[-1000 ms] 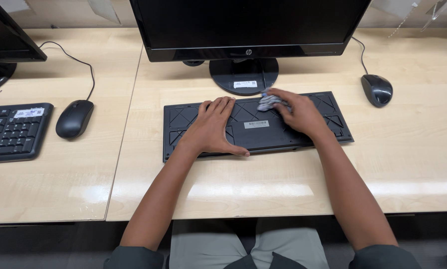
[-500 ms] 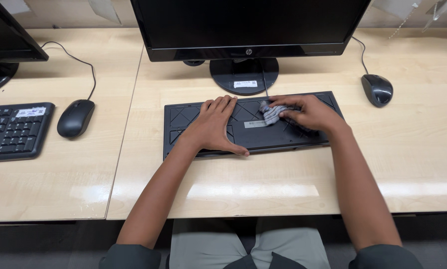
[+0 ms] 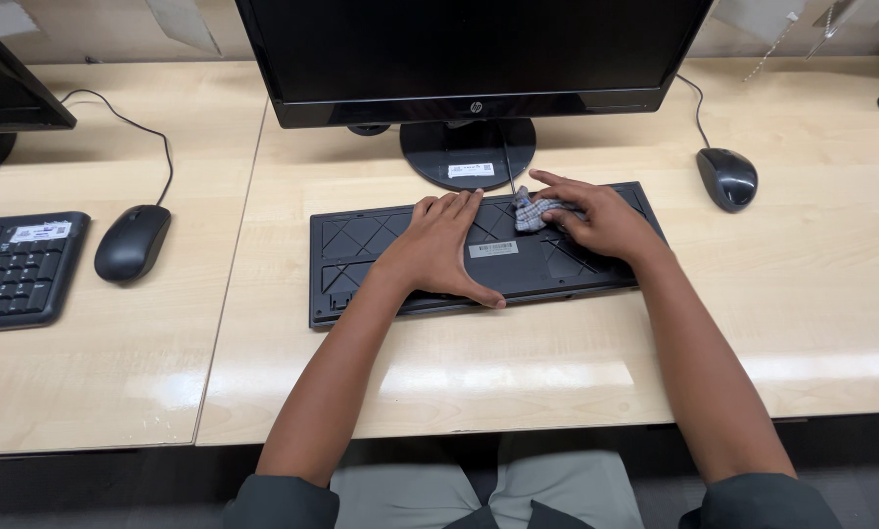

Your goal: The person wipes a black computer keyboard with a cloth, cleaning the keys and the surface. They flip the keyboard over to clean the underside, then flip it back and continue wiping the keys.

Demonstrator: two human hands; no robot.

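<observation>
1. Lying upside down on the pale wood-laminate table, just in front of the round monitor stand, is the flat black plastic keyboard; its ribbed underside with a small white label faces up.
2. Left hand: open, palm and spread fingers pressed flat on the middle of the keyboard's underside, thumb along the near edge. It grips nothing.
3. Right hand: fingers curled down on a small crumpled grey checked cloth, pinning it to the underside near the far edge, index finger stretched out along that edge.
4. Handling, keyboard (judgement): light, stiff, shallow plastic shell; smooth underside on a glossy table, so likely to slide unless held down. Best grasped at both short ends or along the long edges; a thin cable appears to run from its far edge toward the stand, limiting how far it can be moved.
5. Handling, cloth (judgement): very light, soft, limp, bunches easily; any pinch of the wad will do.
6. Containers: none in view.
7. Surroundings: black monitor above; black wired mouse to the right, apart from the keyboard; at left, a second black mouse and second black keyboard, keys up.
</observation>
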